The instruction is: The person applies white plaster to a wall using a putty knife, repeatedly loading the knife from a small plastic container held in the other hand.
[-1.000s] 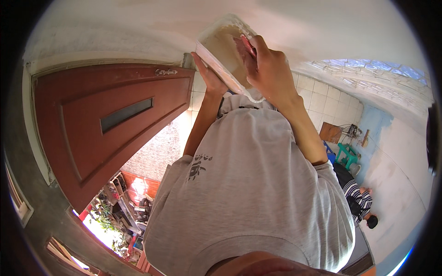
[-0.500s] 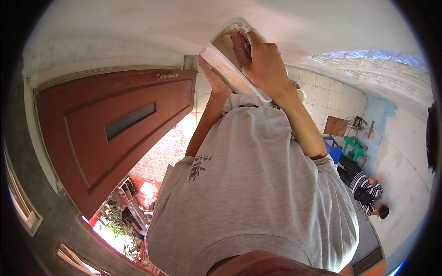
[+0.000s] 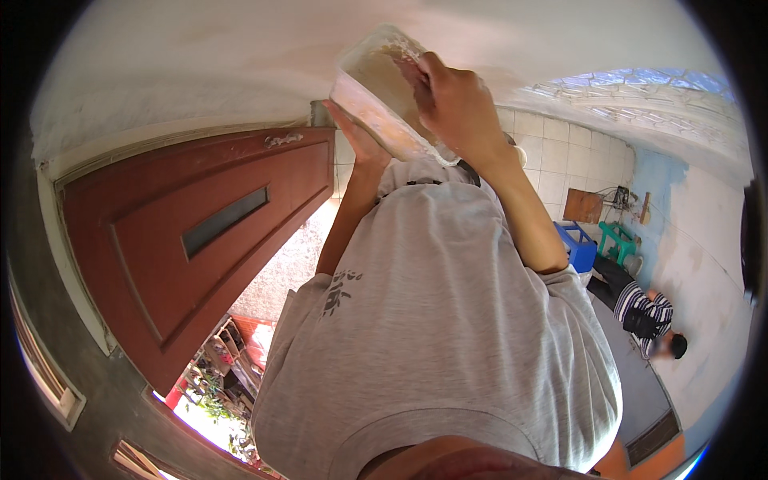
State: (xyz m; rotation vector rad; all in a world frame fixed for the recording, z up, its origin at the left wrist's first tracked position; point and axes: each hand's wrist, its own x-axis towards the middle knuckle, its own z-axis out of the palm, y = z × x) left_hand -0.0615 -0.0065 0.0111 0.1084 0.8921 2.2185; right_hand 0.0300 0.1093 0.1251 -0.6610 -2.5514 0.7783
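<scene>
We hold a white, rectangular, plastic-looking tub (image 3: 376, 116) aloft before the chest of our light-grey T-shirt (image 3: 432, 312). It probably handles as light and fairly stiff, though pale, wet-looking residue (image 3: 443, 158) on its near corner may make the rim slippery, so we would best support it from beneath and along the left wall. Our left hand (image 3: 364, 144) does this, its visible fingertips extended; the others we cannot tell. Our right hand (image 3: 460, 104) curls over the right edge, fingers apparently pinching a blurred, reddish-brown, flat tool (image 3: 406, 69). Compared with half a second ago, the tub's left outer wall shows broader and less of the tool shows.
</scene>
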